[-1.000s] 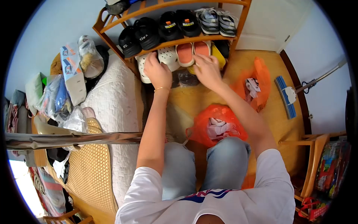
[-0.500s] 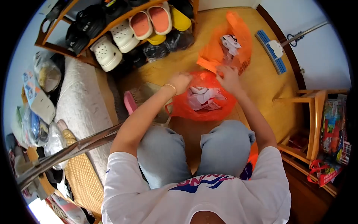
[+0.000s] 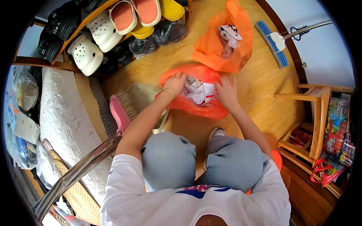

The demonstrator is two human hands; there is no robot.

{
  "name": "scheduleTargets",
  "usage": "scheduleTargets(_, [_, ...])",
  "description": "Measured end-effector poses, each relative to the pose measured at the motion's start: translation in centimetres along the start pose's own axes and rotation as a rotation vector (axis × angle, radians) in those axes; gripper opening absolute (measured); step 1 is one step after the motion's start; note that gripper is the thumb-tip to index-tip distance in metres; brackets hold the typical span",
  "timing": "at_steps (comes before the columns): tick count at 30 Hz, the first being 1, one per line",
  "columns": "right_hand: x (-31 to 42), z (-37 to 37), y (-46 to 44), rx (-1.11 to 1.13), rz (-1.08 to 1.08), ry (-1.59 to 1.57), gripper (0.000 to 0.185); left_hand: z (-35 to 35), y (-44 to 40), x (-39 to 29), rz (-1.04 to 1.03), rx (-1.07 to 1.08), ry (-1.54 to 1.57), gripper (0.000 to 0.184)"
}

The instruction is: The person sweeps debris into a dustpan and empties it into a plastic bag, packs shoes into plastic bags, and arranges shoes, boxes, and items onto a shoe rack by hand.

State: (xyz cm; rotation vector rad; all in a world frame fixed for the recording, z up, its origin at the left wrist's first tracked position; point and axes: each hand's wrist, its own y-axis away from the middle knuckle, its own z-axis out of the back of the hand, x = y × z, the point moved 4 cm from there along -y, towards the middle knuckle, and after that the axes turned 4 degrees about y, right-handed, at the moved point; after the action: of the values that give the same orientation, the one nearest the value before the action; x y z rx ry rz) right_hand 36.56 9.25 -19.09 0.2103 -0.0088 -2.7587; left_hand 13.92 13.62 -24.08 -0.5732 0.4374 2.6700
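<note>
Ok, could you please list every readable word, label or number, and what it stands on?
"IKA", apparently, on a black shoe; any first letter is unclear.
White shirt: chest lettering partly hidden, unclear.
Orange bag: dark characters, not clearly legible.
Red packet: white print, too small.
White wrapping in the red bag: red marks, unclear.

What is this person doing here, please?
The left hand is at the left rim of an open red bag on the floor, and the right hand is at its right side. Crumpled white material shows inside. An orange bag is just beyond, and white clogs show at upper left.
</note>
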Motion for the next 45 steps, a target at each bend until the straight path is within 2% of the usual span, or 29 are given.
scheduleTargets(1, [-0.2,-0.6,-0.3,0.001,-0.001,0.001,0.046,-0.1,-0.6,0.1,-0.001,0.0,0.001,0.03])
scheduleTargets(3, [-0.7,-1.2,-0.8,-0.037,-0.07,-0.088,0.055,-0.4,-1.5,-0.8,-0.218,-0.096,-0.168,0.033])
scheduleTargets(4, [-0.7,-1.4,-1.0,-0.035,-0.074,-0.087,0.055,-0.6,-2.0,-0.8,-0.222,-0.094,-0.167,0.033])
scheduleTargets(6, [-0.5,-1.7,-1.6,-0.019,-0.172,-0.255,0.059,-1.8,-2.8,-0.7,-0.112,0.189,0.056,0.04])
scheduleTargets(10, [0.0,-1.9,-2.7,0.028,-0.146,-0.161,0.06,-1.0,-2.6,-1.1,-0.124,0.294,0.02,0.044])
scheduleTargets(12, [-0.3,-2.6,-3.3,0.13,-0.162,-0.187,0.046,-1.6,-1.7,-2.1,-0.204,0.502,-0.007,0.041])
scheduleTargets(13, [-0.7,-2.8,-3.5,0.129,-0.162,-0.189,0.046,-1.7,-1.2,-2.5,-0.203,0.502,-0.009,0.041])
scheduleTargets(15, [-1.3,-2.4,-3.9,0.044,-0.104,-0.248,0.027,-1.5,-0.8,-2.8,-0.133,0.333,0.165,0.041])
scheduleTargets(16, [-1.4,-2.3,-4.1,0.043,-0.101,-0.247,0.027,-1.4,-0.9,-2.6,-0.099,0.275,0.295,0.039])
scheduleTargets(17, [-1.7,-1.8,-4.3,-0.048,-0.14,-0.339,0.021,-1.5,-1.1,-2.4,-0.098,0.273,0.297,0.039])
scheduleTargets(18, [-1.9,-1.2,-4.2,-0.136,-0.181,-0.431,0.015,-1.2,-1.5,-2.2,-0.124,0.174,0.302,0.041])
scheduleTargets(19, [-1.9,-0.8,-4.2,-0.132,-0.182,-0.431,0.015,-1.0,-1.6,-2.1,-0.149,0.078,0.307,0.043])
scheduleTargets(20, [-1.9,-0.3,-4.3,-0.142,-0.157,-0.54,0.014,-1.0,-1.7,-2.0,-0.15,0.079,0.309,0.043])
scheduleTargets(22, [-1.9,0.7,-4.4,-0.157,-0.131,-0.642,0.014,0.2,-1.4,-3.5,-0.567,-0.147,0.194,0.052])
scheduleTargets(23, [-2.0,1.2,-4.4,-0.175,-0.149,-0.657,0.015,0.2,-1.3,-3.8,-0.571,-0.152,0.192,0.052])
scheduleTargets(25, [-1.9,2.3,-4.4,-0.192,-0.169,-0.672,0.016,1.2,-0.2,-5.8,-0.553,-0.317,-0.047,0.036])
scheduleTargets(27, [-1.7,3.1,-4.4,-0.157,-0.161,-0.95,0.017,-0.1,-0.7,-6.3,-0.487,-0.304,-0.122,0.032])
scheduleTargets(29, [-0.7,3.9,-4.6,-0.116,-0.11,-1.034,0.015,-1.3,-1.2,-6.5,-0.423,-0.293,-0.197,0.028])
scheduleTargets(31, [-0.2,4.1,-4.4,-0.074,-0.051,-1.121,0.015,-1.8,-1.1,-7.1,-0.406,-0.086,-0.312,0.026])
scheduleTargets(32, [-0.1,3.9,-4.3,-0.026,-0.031,-1.154,0.017,-1.8,-0.9,-7.1,-0.407,0.031,-0.219,0.025])
scheduleTargets(34, [-0.6,4.8,-4.2,0.015,-0.011,-1.186,0.019,-1.3,-0.2,-7.3,-0.43,0.002,-0.211,0.025])
scheduleTargets(35, [-2.0,5.6,-3.9,-0.021,-0.054,-1.247,0.022,-1.0,-0.1,-7.5,-0.451,-0.024,-0.198,0.025])
scheduleTargets(36, [-3.3,6.1,-3.4,-0.056,-0.101,-1.307,0.025,-2.1,0.0,-7.1,-0.533,-0.171,-0.245,0.025])
scheduleTargets(37, [-4.7,5.4,-2.9,-0.056,-0.104,-1.307,0.025,-1.8,0.3,-7.5,-0.536,-0.17,-0.244,0.025])
scheduleTargets(39, [-7.9,4.3,-2.3,-0.193,-0.329,-1.157,0.037,-2.0,0.7,-7.9,-0.456,0.023,-0.231,0.031])
scheduleTargets(40, [-8.1,3.9,-1.9,-0.2,-0.332,-1.157,0.037,-1.7,0.7,-8.2,-0.462,0.023,-0.236,0.031])
scheduleTargets(42, [-7.5,2.1,-0.8,0.177,-0.283,-0.894,0.038,-1.1,1.0,-9.3,-0.564,-0.039,-0.152,0.03])
scheduleTargets(43, [-7.4,0.4,-0.6,0.177,-0.287,-0.895,0.038,-0.8,1.1,-9.7,-0.567,-0.036,-0.152,0.03])
scheduleTargets(45, [-6.6,-4.9,-0.6,0.389,-0.229,-1.049,0.039,-0.9,0.9,-10.0,-0.487,0.082,-0.246,0.027])
